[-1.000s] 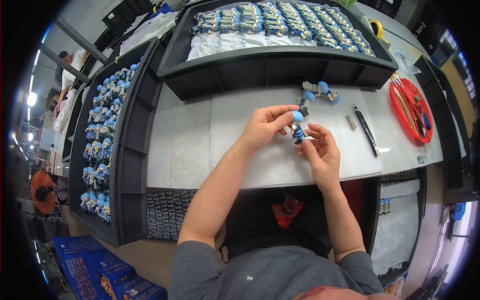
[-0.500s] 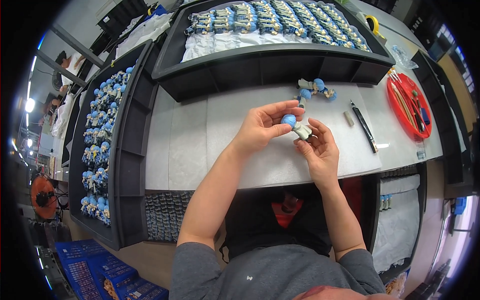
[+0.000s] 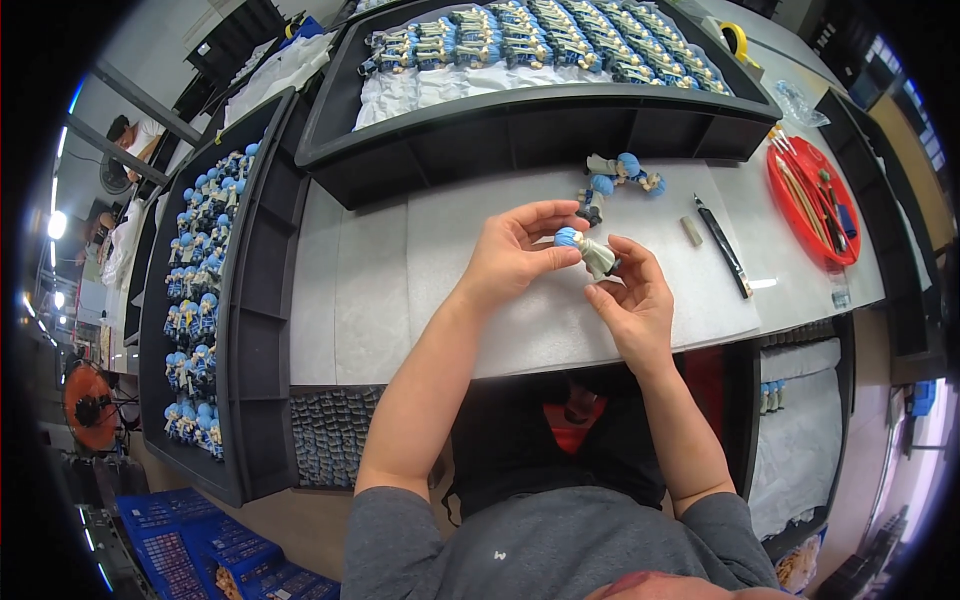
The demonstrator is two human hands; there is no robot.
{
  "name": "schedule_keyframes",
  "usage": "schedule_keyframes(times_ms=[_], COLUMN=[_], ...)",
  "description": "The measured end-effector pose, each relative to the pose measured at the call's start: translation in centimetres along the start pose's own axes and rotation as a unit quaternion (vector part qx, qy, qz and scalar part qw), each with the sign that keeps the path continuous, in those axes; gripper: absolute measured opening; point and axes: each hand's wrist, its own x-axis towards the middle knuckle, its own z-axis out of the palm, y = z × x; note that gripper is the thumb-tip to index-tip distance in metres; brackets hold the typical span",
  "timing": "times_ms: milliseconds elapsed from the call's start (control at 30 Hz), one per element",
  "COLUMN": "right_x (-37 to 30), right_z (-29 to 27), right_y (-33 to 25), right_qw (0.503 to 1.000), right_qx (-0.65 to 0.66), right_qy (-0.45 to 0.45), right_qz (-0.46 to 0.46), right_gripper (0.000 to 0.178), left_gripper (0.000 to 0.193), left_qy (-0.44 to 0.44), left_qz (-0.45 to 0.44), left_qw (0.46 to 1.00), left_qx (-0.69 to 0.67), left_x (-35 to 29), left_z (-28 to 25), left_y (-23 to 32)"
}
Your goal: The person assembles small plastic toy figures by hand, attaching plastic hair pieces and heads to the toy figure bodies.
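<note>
Between my hands, above the white-covered table (image 3: 450, 320), is a small figurine (image 3: 597, 258) with blue hair and a pale grey-green cloak. My left hand (image 3: 520, 252) pinches it near the head with thumb and fingers. At its lower end my right hand (image 3: 636, 300) grips it between thumb and curled fingers. The figurine lies tilted, head to the left. Just beyond my hands, several blue-haired figurines (image 3: 627, 166) rest close together on the table. A black pen-like tool (image 3: 722, 245) and a small grey block (image 3: 691, 232) lie to the right.
A large black crate (image 3: 540, 130) with rows of figurines stands at the far side. Another black crate (image 3: 262, 300) of figurines stands at the left. On the right are a red tray (image 3: 806, 205) with brushes and a yellow tape roll (image 3: 735, 42). Below right sits a lined crate (image 3: 795, 440).
The figurine has turned in my fingers, showing more of its front and cloak. Both hands keep their hold on it. The whole view has shifted slightly.
</note>
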Motion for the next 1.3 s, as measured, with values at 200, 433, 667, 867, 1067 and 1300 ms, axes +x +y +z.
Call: schedule_keyframes(times_ms=[200, 433, 667, 867, 1067, 1300], right_x=[0.0, 0.1, 0.1, -0.1, -0.1, -1.0], right_z=[0.0, -0.3, -0.2, 0.5, -0.4, -4.2], right_y=[0.2, 0.2, 0.4, 0.4, 0.5, -2.4], right_qw=[1.000, 1.000, 1.000, 1.000, 0.999, 0.993], right_qx=[-0.007, 0.001, 0.004, 0.000, -0.011, 0.075], right_qy=[0.002, -0.002, -0.003, -0.005, 0.043, 0.086], right_qz=[0.002, 0.007, -0.004, -0.014, -0.024, -0.015], right_gripper=[0.052, 0.051, 0.048, 0.045, 0.035, 0.030], left_gripper=[0.054, 0.054, 0.053, 0.054, 0.046, 0.038], left_qy=[0.002, -0.028, -0.035, -0.042, -0.051, 0.028], left_qz=[-0.005, 0.007, 0.015, 0.008, 0.029, 0.044], left_qw=[1.000, 0.999, 0.998, 0.998, 0.998, 0.999], left_qx=[-0.013, -0.041, -0.040, -0.038, 0.005, -0.015], left_x=[-0.1, 0.1, 0.0, -0.6, 0.5, 0.2], left_z=[0.1, 0.2, 0.2, -0.2, 0.8, -1.4], left_y=[0.2, -0.1, -0.2, 0.3, -0.1, -1.0])
